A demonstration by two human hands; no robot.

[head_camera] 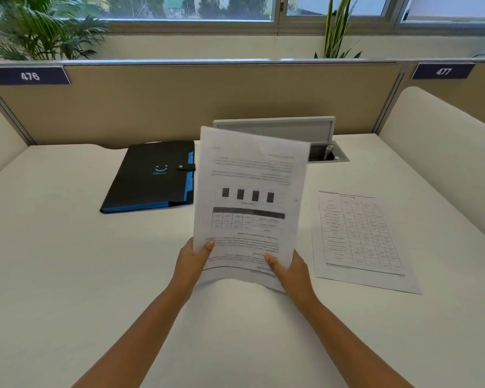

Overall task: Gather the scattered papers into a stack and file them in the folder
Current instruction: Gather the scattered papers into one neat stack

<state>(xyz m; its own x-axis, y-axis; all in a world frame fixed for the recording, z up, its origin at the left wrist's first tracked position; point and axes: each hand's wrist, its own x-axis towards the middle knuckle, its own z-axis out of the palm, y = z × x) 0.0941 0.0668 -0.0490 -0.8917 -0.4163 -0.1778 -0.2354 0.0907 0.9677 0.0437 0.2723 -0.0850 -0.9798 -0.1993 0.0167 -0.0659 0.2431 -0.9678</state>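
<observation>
signs "476" (28, 76), "477" (443, 71) up top | folder (149, 177) closed, upper left | left hand (192, 260), right hand (290, 273) both hold paper (249, 197), middle

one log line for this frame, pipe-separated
stage: gathering | left hand: holds papers | right hand: holds papers | loose sheet: flat on desk, right | folder: closed, far left

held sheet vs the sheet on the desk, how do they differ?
The held sheet is raised off the desk, tilted, gripped at its near edge by the left hand and right hand; the desk sheet lies flat, untouched, to its right. The held sheet shows text, four dark blocks and a small table; the desk sheet is almost all one grid table. Both are white printed pages.
</observation>
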